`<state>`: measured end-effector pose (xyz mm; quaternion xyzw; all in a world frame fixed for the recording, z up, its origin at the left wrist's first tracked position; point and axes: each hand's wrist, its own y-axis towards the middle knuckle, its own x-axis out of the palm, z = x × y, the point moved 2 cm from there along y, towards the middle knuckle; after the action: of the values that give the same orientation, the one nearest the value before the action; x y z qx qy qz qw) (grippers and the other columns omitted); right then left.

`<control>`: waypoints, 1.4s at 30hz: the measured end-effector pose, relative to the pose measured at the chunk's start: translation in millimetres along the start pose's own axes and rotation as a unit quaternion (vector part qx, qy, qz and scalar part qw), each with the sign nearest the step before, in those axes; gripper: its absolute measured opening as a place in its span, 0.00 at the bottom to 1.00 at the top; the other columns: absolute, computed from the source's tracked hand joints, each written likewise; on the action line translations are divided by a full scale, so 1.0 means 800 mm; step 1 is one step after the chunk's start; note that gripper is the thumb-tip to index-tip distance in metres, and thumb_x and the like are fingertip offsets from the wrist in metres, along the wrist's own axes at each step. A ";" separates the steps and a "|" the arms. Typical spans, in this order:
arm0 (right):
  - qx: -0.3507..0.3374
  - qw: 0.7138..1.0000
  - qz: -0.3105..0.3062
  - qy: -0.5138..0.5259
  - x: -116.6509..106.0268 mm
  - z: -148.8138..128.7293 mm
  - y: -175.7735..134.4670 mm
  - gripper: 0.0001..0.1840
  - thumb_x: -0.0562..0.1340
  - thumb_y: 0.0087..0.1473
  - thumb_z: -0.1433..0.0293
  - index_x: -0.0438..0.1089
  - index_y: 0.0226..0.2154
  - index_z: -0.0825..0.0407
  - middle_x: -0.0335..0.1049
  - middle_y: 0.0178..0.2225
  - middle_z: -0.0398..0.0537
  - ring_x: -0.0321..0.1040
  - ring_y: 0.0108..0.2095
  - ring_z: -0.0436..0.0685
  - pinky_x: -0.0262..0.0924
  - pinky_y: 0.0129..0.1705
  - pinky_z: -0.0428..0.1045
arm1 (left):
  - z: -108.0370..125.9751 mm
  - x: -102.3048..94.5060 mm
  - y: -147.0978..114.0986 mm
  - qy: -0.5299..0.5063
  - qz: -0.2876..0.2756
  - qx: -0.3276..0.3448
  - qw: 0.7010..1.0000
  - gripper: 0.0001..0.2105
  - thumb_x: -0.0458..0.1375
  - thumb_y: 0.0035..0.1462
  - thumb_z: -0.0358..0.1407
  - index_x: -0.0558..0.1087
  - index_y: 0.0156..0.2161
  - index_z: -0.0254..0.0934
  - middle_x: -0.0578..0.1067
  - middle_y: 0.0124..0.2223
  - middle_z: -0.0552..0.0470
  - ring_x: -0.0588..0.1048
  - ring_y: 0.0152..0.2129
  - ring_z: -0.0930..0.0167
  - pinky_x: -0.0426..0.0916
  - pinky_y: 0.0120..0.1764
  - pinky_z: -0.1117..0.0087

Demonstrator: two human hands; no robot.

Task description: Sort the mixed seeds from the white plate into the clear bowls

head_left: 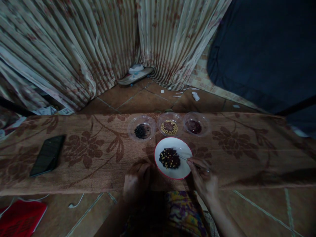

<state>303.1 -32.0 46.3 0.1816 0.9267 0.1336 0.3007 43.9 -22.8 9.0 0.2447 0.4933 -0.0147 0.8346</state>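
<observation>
My right hand [203,177] is closed around slim metal tweezers [183,155], whose tips reach into a white bowl [184,169] with a red rim. Inside that bowl lies a mixed heap of dark and yellow beans [170,158]. Left of the bowl, my left hand [137,179] rests curled on the cloth, and nothing shows in it. Three clear plastic bowls stand in a row behind: one with black beans [141,131], one with yellow beans [169,127], and one with dark red beans [194,126].
A brown cloth with a flower pattern [84,148] covers the narrow table. On its left side lies a black phone [48,155]. Beyond the table, striped curtains [163,39] hang to the tiled floor, beside a skateboard [135,77]. A red bag [22,217] lies at lower left.
</observation>
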 end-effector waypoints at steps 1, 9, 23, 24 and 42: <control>0.003 1.000 0.001 0.001 0.000 0.001 -0.001 0.09 0.63 0.59 0.63 0.78 0.34 0.48 0.77 0.35 0.49 0.75 0.37 0.57 0.70 0.39 0.51 | 0.000 0.000 0.000 0.000 0.001 -0.001 1.000 0.06 0.54 0.64 0.32 0.73 0.41 0.39 0.79 0.36 0.52 0.76 0.32 0.71 0.70 0.36 0.71; 0.004 1.000 0.008 0.017 0.002 0.009 -0.006 0.07 0.64 0.59 0.64 0.77 0.35 0.48 0.77 0.36 0.48 0.75 0.37 0.56 0.70 0.39 0.50 | 0.001 -0.002 0.002 0.004 -0.011 -0.007 1.000 0.06 0.53 0.65 0.32 0.73 0.40 0.40 0.79 0.36 0.52 0.76 0.32 0.70 0.69 0.35 0.71; -0.030 0.999 0.008 -0.012 -0.003 -0.003 -0.007 0.05 0.64 0.60 0.67 0.76 0.36 0.48 0.77 0.37 0.47 0.74 0.38 0.56 0.70 0.40 0.50 | -0.001 -0.002 0.002 -0.003 -0.009 -0.001 1.000 0.06 0.53 0.65 0.33 0.74 0.41 0.39 0.79 0.36 0.51 0.77 0.33 0.70 0.71 0.36 0.70; -0.033 0.999 0.006 -0.014 -0.004 -0.003 -0.006 0.05 0.64 0.60 0.66 0.76 0.36 0.48 0.77 0.37 0.47 0.75 0.38 0.56 0.70 0.41 0.51 | -0.001 -0.001 0.001 -0.002 -0.007 -0.003 1.000 0.06 0.53 0.65 0.33 0.74 0.41 0.40 0.79 0.36 0.51 0.77 0.33 0.70 0.71 0.36 0.70; -0.033 0.999 -0.016 -0.014 -0.004 -0.004 0.000 0.08 0.63 0.60 0.63 0.77 0.35 0.48 0.78 0.35 0.49 0.75 0.37 0.58 0.70 0.40 0.53 | -0.001 0.001 0.000 0.000 -0.018 -0.010 1.000 0.07 0.53 0.64 0.32 0.74 0.42 0.40 0.79 0.38 0.51 0.77 0.34 0.70 0.71 0.38 0.70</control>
<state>303.6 -33.5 50.2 0.1581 0.9204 0.1570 0.3212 43.4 -22.6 8.0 0.2275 0.4977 -0.0247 0.8366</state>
